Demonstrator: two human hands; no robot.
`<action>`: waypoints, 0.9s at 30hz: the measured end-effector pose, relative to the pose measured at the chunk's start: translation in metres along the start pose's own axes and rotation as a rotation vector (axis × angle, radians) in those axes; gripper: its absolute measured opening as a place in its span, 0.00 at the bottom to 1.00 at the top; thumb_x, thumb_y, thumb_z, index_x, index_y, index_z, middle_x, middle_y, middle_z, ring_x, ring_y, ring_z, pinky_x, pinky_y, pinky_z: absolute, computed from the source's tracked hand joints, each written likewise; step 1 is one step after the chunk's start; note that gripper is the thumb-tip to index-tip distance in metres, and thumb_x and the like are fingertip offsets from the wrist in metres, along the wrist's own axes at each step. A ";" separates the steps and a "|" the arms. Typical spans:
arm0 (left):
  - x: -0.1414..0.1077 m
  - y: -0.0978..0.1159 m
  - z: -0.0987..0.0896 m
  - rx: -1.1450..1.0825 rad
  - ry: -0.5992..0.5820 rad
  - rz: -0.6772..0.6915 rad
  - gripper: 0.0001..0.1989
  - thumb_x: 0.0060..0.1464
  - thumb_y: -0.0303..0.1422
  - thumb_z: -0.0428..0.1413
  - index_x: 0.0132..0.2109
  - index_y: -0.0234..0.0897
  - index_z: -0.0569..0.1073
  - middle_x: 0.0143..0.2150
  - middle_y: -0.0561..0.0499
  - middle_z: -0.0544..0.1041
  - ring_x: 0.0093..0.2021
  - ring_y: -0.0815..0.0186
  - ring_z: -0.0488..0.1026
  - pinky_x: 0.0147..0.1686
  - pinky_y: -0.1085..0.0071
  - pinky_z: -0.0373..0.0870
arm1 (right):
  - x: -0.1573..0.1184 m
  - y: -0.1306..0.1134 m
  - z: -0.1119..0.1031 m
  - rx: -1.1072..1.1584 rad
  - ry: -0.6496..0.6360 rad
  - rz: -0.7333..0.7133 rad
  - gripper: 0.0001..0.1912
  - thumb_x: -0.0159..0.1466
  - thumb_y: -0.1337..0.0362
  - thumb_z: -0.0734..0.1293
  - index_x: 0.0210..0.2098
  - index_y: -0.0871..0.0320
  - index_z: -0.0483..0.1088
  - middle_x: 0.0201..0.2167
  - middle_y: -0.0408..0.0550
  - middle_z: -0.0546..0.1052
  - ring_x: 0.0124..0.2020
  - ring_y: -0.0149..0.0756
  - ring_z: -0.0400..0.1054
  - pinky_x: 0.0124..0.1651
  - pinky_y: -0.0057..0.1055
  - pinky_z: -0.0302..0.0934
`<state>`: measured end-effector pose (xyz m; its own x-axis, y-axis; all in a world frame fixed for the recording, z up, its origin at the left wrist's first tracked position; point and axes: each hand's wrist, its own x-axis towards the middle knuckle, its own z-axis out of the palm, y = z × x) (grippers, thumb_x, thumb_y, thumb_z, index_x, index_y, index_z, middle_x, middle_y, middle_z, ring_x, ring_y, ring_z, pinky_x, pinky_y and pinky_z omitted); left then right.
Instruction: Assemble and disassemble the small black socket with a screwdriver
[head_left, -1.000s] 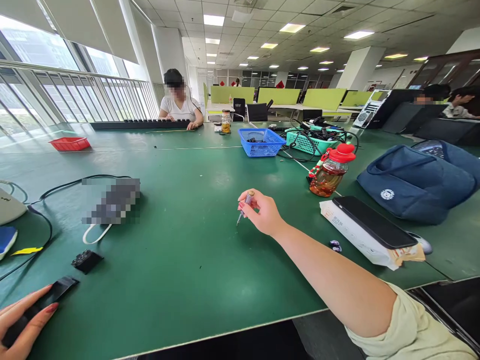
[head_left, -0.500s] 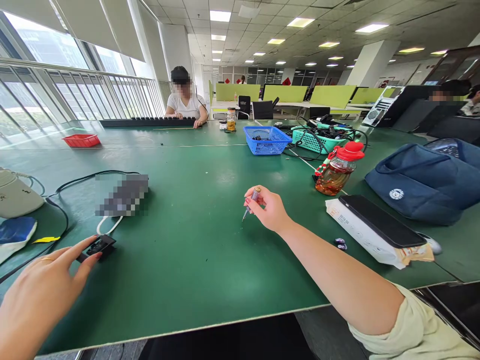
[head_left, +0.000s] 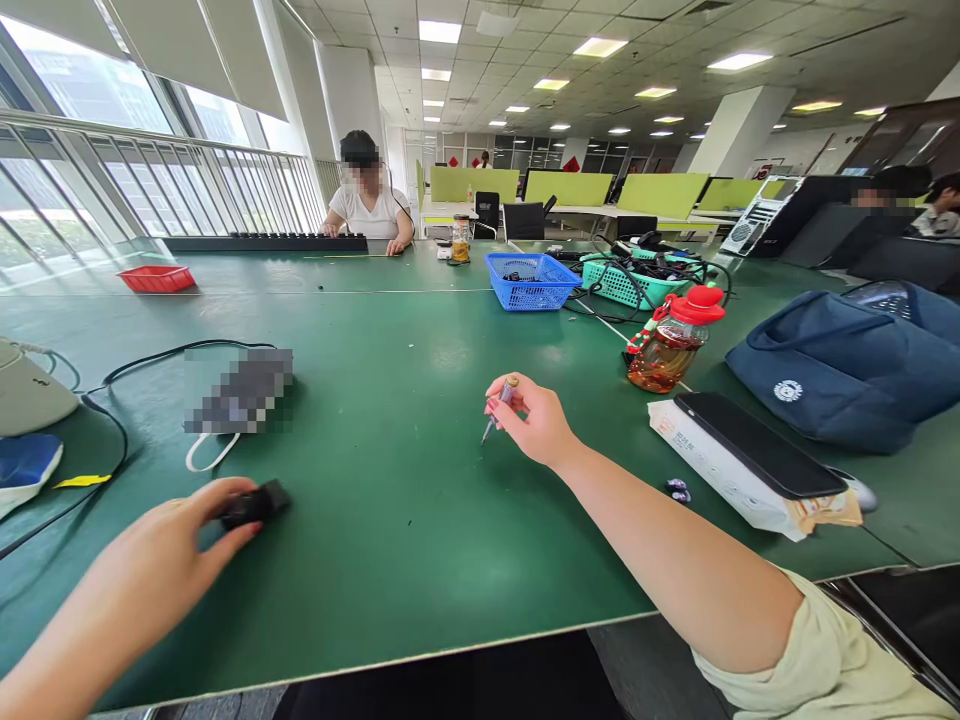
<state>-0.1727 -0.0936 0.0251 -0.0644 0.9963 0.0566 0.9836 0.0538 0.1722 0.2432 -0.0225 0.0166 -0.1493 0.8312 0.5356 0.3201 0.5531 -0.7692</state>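
Observation:
My left hand (head_left: 184, 545) grips a small black box-shaped device (head_left: 256, 506) between thumb and fingers, low over the front left of the green table (head_left: 360, 560). The device is somewhat blurred, so its exact kind cannot be made out. In my right hand (head_left: 532, 420) is a slim screwdriver (head_left: 501, 405) with a greyish handle and a tan cap, held like a pen. Its tip points down to the tabletop near the middle. Behind the left hand lies a dark, pixelated object (head_left: 241, 392) with a white loop at its near end.
To the right are a white packet (head_left: 720, 470) with a black phone (head_left: 757, 440) on it, a red-lidded bottle (head_left: 667, 345) and a navy bag (head_left: 847, 370). Blue (head_left: 531, 285) and green baskets (head_left: 630, 285) stand farther back. Across the table sits a person (head_left: 367, 210) beside a long black strip (head_left: 262, 243).
My left hand has moved right with the black device, away from the white loop. The right hand with the screwdriver stays nearly still. The long black strip across the table has shifted left.

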 end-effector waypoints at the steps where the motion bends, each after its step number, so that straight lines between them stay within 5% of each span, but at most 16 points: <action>1: -0.002 0.022 -0.005 -0.034 -0.073 0.086 0.22 0.55 0.50 0.47 0.52 0.48 0.73 0.45 0.50 0.81 0.44 0.53 0.78 0.45 0.60 0.71 | 0.000 0.000 0.000 -0.003 0.000 0.000 0.07 0.65 0.57 0.65 0.36 0.54 0.68 0.29 0.44 0.76 0.28 0.32 0.70 0.32 0.31 0.69; 7: 0.023 0.138 -0.013 -0.068 -0.146 0.455 0.18 0.58 0.41 0.51 0.53 0.48 0.74 0.44 0.47 0.80 0.45 0.53 0.77 0.46 0.61 0.71 | 0.000 -0.003 -0.001 -0.013 0.004 -0.008 0.07 0.65 0.57 0.65 0.36 0.55 0.68 0.28 0.44 0.76 0.27 0.32 0.70 0.32 0.31 0.69; 12: 0.064 0.193 0.009 -0.080 -0.067 0.547 0.15 0.56 0.33 0.55 0.50 0.44 0.75 0.47 0.46 0.79 0.46 0.52 0.76 0.46 0.60 0.72 | 0.000 -0.006 -0.003 0.001 0.054 -0.031 0.09 0.66 0.56 0.66 0.37 0.54 0.67 0.28 0.44 0.76 0.26 0.32 0.70 0.33 0.32 0.70; 19: 0.077 0.205 0.041 -0.226 -0.109 0.528 0.20 0.58 0.33 0.57 0.58 0.44 0.73 0.49 0.46 0.80 0.52 0.52 0.75 0.54 0.58 0.72 | -0.001 -0.012 -0.003 0.057 0.081 -0.034 0.08 0.67 0.57 0.66 0.37 0.54 0.66 0.31 0.46 0.77 0.29 0.32 0.73 0.35 0.32 0.72; 27: 0.092 0.195 0.051 -0.386 -0.168 0.496 0.27 0.55 0.36 0.61 0.62 0.44 0.71 0.53 0.48 0.80 0.55 0.55 0.72 0.58 0.58 0.70 | -0.006 -0.014 0.002 0.052 0.046 -0.054 0.09 0.68 0.55 0.65 0.40 0.54 0.67 0.35 0.47 0.78 0.35 0.34 0.76 0.40 0.34 0.75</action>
<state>0.0218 0.0115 0.0136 0.4402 0.8951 0.0707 0.7564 -0.4121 0.5080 0.2378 -0.0351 0.0234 -0.1213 0.7969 0.5917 0.2633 0.6006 -0.7549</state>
